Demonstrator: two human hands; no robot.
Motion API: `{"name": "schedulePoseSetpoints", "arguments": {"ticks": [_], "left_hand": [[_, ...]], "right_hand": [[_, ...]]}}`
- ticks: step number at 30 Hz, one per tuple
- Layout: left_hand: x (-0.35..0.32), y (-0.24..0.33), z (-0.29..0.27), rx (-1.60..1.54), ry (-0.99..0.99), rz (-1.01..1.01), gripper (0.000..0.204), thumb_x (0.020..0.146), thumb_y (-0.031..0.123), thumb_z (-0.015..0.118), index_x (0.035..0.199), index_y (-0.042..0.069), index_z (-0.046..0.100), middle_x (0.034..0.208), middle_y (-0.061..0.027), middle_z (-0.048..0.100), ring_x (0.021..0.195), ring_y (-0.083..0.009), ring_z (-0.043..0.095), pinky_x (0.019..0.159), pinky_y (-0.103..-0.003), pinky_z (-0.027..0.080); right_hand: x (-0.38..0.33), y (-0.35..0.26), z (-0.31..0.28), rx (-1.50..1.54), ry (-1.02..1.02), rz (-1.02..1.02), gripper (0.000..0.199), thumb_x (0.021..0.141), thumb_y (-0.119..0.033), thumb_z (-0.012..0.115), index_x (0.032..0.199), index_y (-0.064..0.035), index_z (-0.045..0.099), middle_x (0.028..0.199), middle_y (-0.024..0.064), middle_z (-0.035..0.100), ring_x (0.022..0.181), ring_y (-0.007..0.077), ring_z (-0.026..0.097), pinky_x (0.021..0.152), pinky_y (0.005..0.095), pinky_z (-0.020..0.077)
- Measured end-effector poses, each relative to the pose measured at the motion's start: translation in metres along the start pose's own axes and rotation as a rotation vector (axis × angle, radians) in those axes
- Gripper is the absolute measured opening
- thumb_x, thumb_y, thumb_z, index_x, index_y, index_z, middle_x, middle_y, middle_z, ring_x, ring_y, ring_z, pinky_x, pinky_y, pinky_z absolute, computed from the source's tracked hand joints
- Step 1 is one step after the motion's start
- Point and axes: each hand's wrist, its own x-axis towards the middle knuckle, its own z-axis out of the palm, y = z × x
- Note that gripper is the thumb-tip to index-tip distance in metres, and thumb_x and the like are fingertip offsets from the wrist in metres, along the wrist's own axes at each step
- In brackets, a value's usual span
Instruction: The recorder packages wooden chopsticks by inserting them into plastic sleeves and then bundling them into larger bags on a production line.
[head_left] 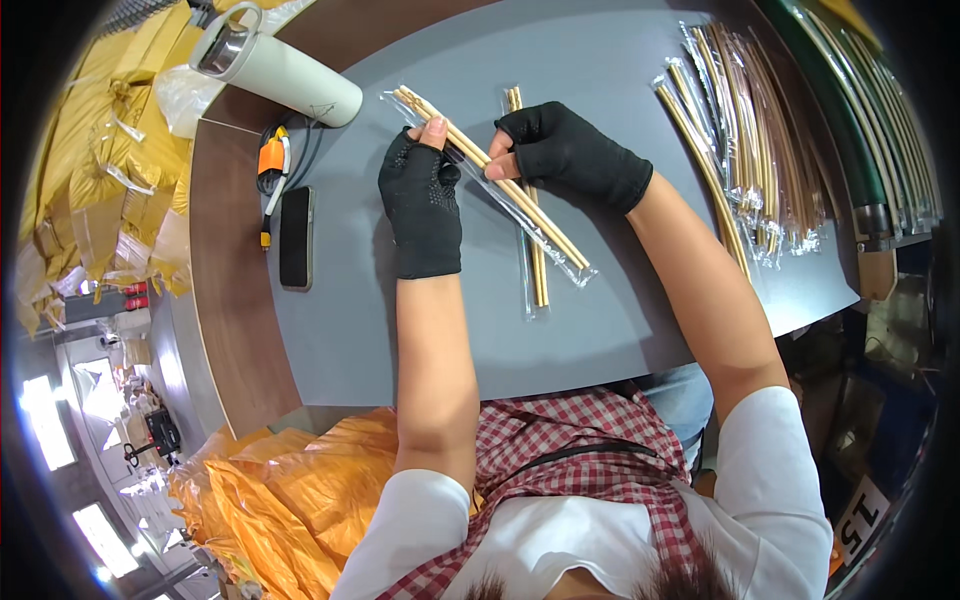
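Both hands, L (420,200) & R (570,150), seemingly pinch chopstick packet (500,185).

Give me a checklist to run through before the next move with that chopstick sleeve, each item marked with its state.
1. Both hands on the sleeve: ok. The left hand and right hand pinch the clear sleeve of chopsticks.
2. Sleeve lifted off the table: cannot tell.
3. Second packed sleeve out of the way: not ok, it lies directly under the held one, crossing it.
4. Pile of packed sleeves apart from the hands: ok, off to the right.
5. Phone and tumbler away from the work: ok, both at the left.
6. Sleeve end sealed: cannot tell.
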Motion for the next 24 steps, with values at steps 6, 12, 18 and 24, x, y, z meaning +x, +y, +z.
{"name": "schedulePoseSetpoints", "arguments": {"ticks": [6, 12, 18, 24], "left_hand": [[-0.005, 0.005, 0.003, -0.043, -0.065, -0.072, 0.019, 0.091, 0.019, 0.069, 0.093, 0.001, 0.066, 0.086, -0.0016, 0.061, 0.081, -0.009, 0.055, 0.074, -0.022, 0.043], [0.0, -0.006, -0.002, 0.088, -0.073, -0.066, 0.021, 0.091, 0.023, 0.069, 0.091, 0.002, 0.067, 0.084, 0.0008, 0.06, 0.079, -0.0093, 0.055, 0.07, -0.024, 0.044], [-0.012, -0.017, 0.012, 1.139, -0.006, 0.399, 0.028, 0.085, 0.033, 0.073, 0.086, 0.006, 0.063, 0.089, -0.0068, 0.06, 0.083, -0.0228, 0.055, 0.076, -0.035, 0.047], [-0.018, -0.027, 0.015, 1.367, -0.045, 0.558, 0.031, 0.077, 0.036, 0.077, 0.083, 0.01, 0.061, 0.096, -0.0083, 0.057, 0.097, -0.0295, 0.052, 0.085, -0.04, 0.043]], "right_hand": [[0.0, 0.003, -0.003, -0.012, -0.033, 0.053, 0.013, 0.081, -0.013, 0.076, 0.084, -0.0018, 0.069, 0.07, -0.0013, 0.062, 0.065, 0.0064, 0.053, 0.06, 0.0229, 0.0413], [0.0, 0.01, -0.004, -0.027, 0.037, -0.023, 0.014, 0.085, -0.014, 0.071, 0.088, -0.0004, 0.069, 0.076, 0.0002, 0.064, 0.07, 0.0064, 0.056, 0.064, 0.022, 0.0433], [-0.015, 0.008, -0.046, -0.517, 0.405, -0.07, 0.017, 0.086, -0.016, 0.066, 0.088, 0.0013, 0.068, 0.075, 0.0022, 0.064, 0.069, 0.0077, 0.057, 0.066, 0.0235, 0.047], [-0.036, 0.005, -0.03, -0.882, 0.513, 0.055, 0.015, 0.082, -0.016, 0.07, 0.082, -0.0014, 0.068, 0.066, 0.0094, 0.064, 0.063, 0.0164, 0.058, 0.066, 0.0283, 0.0487]]}}
